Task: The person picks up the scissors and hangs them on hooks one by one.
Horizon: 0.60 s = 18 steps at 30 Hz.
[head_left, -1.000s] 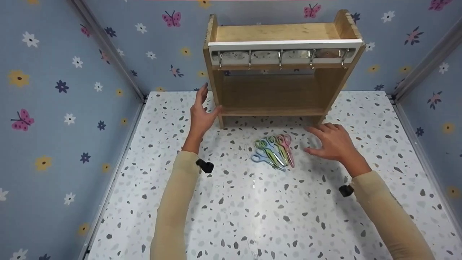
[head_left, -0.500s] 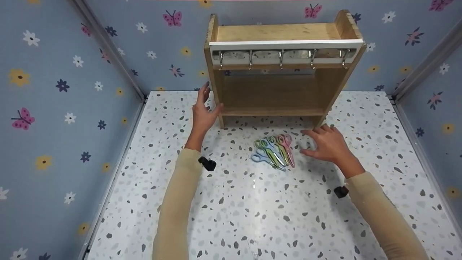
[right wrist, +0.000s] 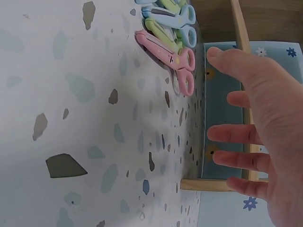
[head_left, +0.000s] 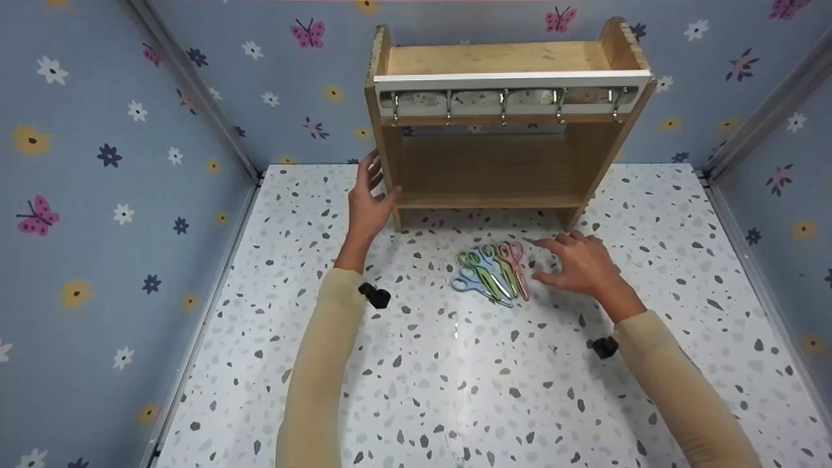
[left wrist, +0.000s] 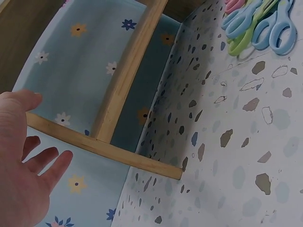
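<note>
Several child-size scissors lie fanned out on the speckled table, among them blue scissors [head_left: 469, 283] on the left and pink scissors [head_left: 517, 263] on the right, with green scissors [right wrist: 163, 34] between. A small wooden rack [head_left: 494, 199] stands upright behind them. My left hand [head_left: 369, 205] is at the rack's left side panel [left wrist: 156, 167], thumb by the front edge and loosely bent fingers along the outer side, with a gap showing beside the fingers. My right hand [head_left: 578, 263] hovers just right of the pink scissors, thumb and fingers spread, holding nothing.
A white rail with metal hooks [head_left: 504, 107] runs across the rack's upper front. Blue floral panels [head_left: 312, 84] enclose the table [head_left: 416, 390] at the back and sides. Thin clear loops [left wrist: 267, 115] lie left of the scissors.
My right hand has moved left, closer to the pink scissors. The left hand's fingers have come slightly nearer the rack's side. Scissors and rack have stayed put.
</note>
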Each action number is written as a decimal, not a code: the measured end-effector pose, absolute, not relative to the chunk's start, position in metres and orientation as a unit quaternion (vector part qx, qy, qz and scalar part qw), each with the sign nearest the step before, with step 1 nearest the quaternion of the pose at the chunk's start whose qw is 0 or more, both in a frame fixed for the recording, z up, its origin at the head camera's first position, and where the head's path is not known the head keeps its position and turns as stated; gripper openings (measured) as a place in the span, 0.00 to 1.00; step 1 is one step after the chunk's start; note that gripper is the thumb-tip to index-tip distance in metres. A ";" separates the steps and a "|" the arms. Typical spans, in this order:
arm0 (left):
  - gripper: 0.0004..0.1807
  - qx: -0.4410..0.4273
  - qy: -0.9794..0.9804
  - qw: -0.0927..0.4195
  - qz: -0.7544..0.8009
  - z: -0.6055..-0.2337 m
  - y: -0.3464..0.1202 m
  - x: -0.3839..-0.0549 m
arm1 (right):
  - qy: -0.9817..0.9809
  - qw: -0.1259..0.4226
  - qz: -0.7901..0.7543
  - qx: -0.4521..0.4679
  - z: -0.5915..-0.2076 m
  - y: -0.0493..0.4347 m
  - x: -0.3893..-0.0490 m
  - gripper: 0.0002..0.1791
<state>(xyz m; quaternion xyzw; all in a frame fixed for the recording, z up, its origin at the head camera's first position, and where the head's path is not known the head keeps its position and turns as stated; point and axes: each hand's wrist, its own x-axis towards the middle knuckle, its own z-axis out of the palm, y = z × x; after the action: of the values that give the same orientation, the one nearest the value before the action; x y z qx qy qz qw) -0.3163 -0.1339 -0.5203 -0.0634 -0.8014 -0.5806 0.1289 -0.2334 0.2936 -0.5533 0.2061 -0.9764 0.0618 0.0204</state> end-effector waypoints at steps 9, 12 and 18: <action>0.43 -0.057 -0.799 0.115 -0.587 -0.522 -0.134 -0.317 | -0.976 0.010 0.066 0.205 -0.561 0.289 -0.233 0.36; 0.43 -0.059 -0.797 0.113 -0.591 -0.523 -0.134 -0.317 | -0.976 0.010 0.068 0.206 -0.564 0.287 -0.232 0.35; 0.43 -0.068 -0.784 0.116 -0.606 -0.523 -0.133 -0.318 | -0.972 0.036 0.073 0.222 -0.570 0.285 -0.231 0.32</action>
<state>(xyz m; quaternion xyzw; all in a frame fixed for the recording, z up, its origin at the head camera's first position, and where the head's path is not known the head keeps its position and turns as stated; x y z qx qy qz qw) -0.3182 -0.1334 -0.5234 -0.0684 -0.7841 -0.6058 0.1159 -0.2305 0.2852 -0.5697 0.2222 -0.9716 0.0731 0.0355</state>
